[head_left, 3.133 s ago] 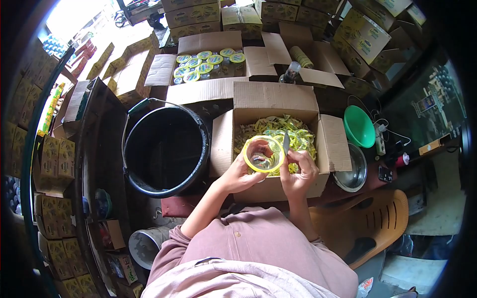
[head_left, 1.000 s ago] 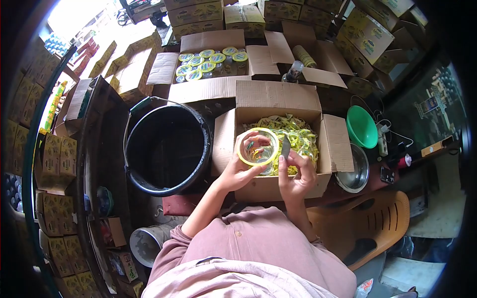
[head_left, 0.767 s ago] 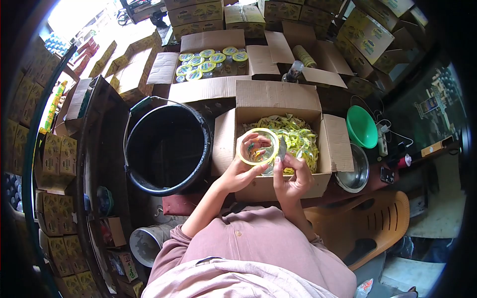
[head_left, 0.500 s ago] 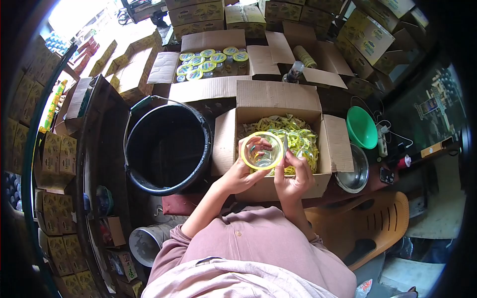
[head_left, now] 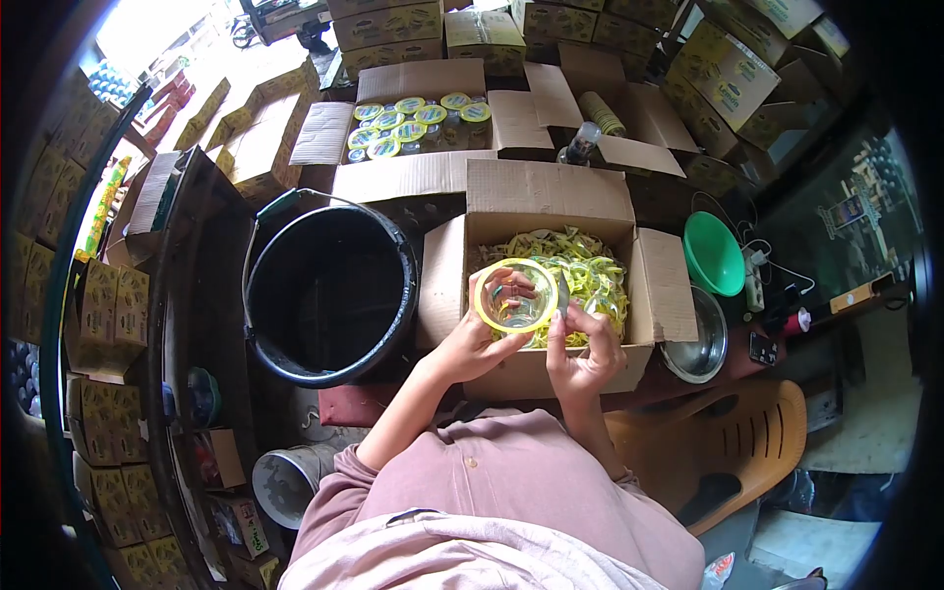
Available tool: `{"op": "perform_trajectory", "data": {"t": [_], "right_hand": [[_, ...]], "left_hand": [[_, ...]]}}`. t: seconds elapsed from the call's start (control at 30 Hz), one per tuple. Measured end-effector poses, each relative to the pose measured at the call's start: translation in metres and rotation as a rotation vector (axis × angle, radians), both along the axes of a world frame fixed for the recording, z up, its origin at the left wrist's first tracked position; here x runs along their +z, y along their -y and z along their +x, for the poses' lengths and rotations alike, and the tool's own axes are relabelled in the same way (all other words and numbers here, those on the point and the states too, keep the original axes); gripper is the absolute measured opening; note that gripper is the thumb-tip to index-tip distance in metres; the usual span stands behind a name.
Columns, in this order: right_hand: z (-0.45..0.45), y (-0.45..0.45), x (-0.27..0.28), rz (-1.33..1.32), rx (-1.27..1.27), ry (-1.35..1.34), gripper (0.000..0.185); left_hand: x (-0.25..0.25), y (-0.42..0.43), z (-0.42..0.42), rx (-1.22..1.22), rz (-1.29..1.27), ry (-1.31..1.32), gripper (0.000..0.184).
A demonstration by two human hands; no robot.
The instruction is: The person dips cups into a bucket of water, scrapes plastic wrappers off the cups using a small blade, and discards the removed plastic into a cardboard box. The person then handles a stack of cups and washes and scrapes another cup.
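Observation:
A clear plastic cup with a yellow rim is gripped in my left hand, its open mouth facing up toward me. Fingers show through the clear wall. My right hand pinches a small dark-grey blade, which stands close against the right side of the rim; whether it touches is hard to tell. Beneath both hands is an open cardboard box filled with thin yellow-green and clear plastic trimmings.
Left of the box stands a large black bucket. Behind, another carton contains several sealed cups. To the right are a green bowl, a metal bowl and a phone. A brown plastic chair is beside me.
The blade and my right hand have shifted slightly down along the cup's right rim. My left hand still holds the cup in nearly the same place.

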State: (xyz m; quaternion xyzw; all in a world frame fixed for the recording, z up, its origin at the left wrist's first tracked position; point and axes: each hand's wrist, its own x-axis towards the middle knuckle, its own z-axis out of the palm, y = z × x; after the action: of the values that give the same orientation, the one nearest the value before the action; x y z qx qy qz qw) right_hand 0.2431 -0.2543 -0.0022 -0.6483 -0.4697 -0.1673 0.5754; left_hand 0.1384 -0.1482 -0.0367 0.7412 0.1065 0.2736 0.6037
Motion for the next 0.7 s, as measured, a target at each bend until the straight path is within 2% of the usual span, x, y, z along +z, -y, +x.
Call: {"op": "perform_trajectory", "data": {"t": [0.23,0.33,0.53,0.7], "right_hand": [[0.005,-0.002,0.001,-0.036,-0.041,0.035,0.022],[0.01,-0.002,0.006,-0.046,0.036,0.024,0.021],[0.01,0.0,0.004,-0.046,0.033,-0.035,0.02],[0.007,0.003,-0.002,-0.06,0.013,0.014,0.019]], "left_hand": [[0.004,-0.004,-0.004,-0.011,0.352,-0.079,0.066],[0.006,-0.006,-0.005,-0.012,0.386,-0.082,0.068],[0.007,-0.006,-0.004,-0.022,0.275,-0.057,0.067],[0.008,-0.009,-0.005,-0.012,0.387,-0.056,0.068]]}}
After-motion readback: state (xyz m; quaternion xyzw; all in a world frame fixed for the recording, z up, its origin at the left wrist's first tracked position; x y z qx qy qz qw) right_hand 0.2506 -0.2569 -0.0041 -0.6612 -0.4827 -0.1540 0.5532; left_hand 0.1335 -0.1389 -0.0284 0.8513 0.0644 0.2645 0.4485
